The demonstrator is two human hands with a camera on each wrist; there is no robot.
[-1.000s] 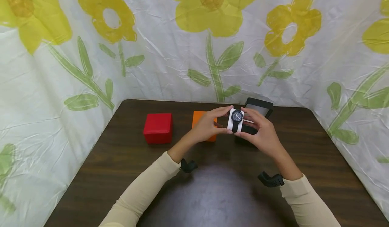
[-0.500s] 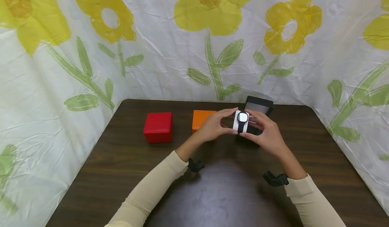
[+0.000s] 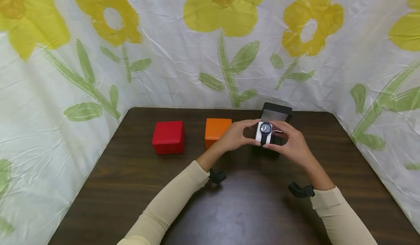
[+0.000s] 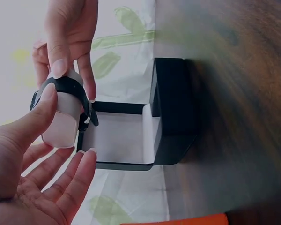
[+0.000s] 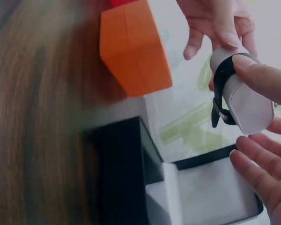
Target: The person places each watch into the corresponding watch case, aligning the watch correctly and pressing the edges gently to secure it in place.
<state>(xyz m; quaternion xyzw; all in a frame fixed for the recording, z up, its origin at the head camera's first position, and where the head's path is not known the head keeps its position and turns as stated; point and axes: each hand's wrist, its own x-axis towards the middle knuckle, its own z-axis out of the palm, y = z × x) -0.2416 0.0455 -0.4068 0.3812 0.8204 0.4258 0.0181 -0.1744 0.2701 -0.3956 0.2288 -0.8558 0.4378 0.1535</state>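
Note:
A black wristwatch (image 3: 265, 128) is wrapped around a white cushion (image 4: 61, 127). My left hand (image 3: 234, 135) pinches one end of the cushion between thumb and fingers. At the other end, my right hand (image 3: 293, 143) does the same. Behind and below them a black watch box (image 4: 175, 108) stands on the table with its lid raised. Its white lining (image 5: 215, 187) shows in both wrist views, and the watch is held apart from it. The dial faces up toward the head camera; the buckle side of the strap (image 5: 220, 89) shows from the right wrist.
An orange box (image 3: 217, 130) sits left of the black one, partly behind my left hand. Farther left is a closed red box (image 3: 168, 137). The dark wooden table (image 3: 115, 186) ends at a flower-printed cloth (image 3: 170, 73).
Both hands have shifted right with the watch and cushion, bringing them in front of the black box. More of the orange box shows now. The boxes stay in place.

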